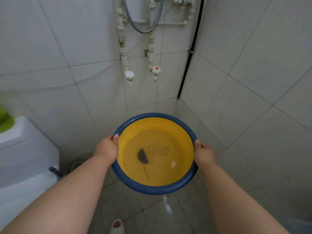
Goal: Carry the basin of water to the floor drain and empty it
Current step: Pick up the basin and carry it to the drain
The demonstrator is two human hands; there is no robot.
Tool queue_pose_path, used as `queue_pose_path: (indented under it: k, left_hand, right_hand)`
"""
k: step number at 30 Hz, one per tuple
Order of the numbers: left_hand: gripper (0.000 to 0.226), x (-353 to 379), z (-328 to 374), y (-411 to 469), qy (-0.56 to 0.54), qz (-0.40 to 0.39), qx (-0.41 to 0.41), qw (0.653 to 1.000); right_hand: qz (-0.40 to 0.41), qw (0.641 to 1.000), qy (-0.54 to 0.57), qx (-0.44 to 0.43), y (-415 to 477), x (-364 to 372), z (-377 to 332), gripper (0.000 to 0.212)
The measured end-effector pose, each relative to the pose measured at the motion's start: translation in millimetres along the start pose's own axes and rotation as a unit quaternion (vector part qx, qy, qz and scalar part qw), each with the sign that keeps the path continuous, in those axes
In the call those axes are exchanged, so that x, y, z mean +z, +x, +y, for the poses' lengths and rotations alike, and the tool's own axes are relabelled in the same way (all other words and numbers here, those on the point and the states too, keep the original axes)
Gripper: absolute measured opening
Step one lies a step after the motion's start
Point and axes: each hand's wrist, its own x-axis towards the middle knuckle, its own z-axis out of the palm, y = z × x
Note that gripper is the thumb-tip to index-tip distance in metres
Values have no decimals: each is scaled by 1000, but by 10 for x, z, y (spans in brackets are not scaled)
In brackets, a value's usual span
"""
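Observation:
I hold a round yellow basin [154, 190] with a thick blue rim in the air over the grey tiled floor, in a bathroom corner. Clear water fills its lower part, with dark reflections on the surface. My left hand [108, 147] grips the rim on the left, thumb over the edge. My right hand [203, 153] grips the rim on the right. A thin stream of water [166, 204] runs down from the near edge of the basin onto the floor. The basin hides the floor directly under it, and I cannot see a floor drain.
A white toilet [25, 159] with its cistern stands at the left, a green object [5, 119] on top. Two white taps [129, 75] and pipes hang on the tiled wall ahead. A black pipe [187, 65] runs down the corner. A white slipper toe [117, 226] shows at the bottom.

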Motion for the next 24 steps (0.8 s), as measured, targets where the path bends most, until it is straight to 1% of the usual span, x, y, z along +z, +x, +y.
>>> queue_pose_path:
  k: [4,8,13,16,24]
  left_hand:
    - [51,-155,-202,273,5,-9,1,1000]
    - [52,-262,-391,547,17,-22,5,1000]
    - [49,-328,-606,825,25,-26,5,999]
    - [47,-340,-739,890,38,-25,-5,999]
    - [51,-259,-1089,1072,44,-15,-49,998]
  right_hand:
    - [-3,1000,8,26,28,377,-93,41]
    - [13,999,-16,28,78,694,-190,42]
    - [14,999,-16,33,124,1057,-250,42]
    - [6,1000,-16,19,132,1221,-264,42]
    - [-33,998,-47,27,312,1583,-316,42]
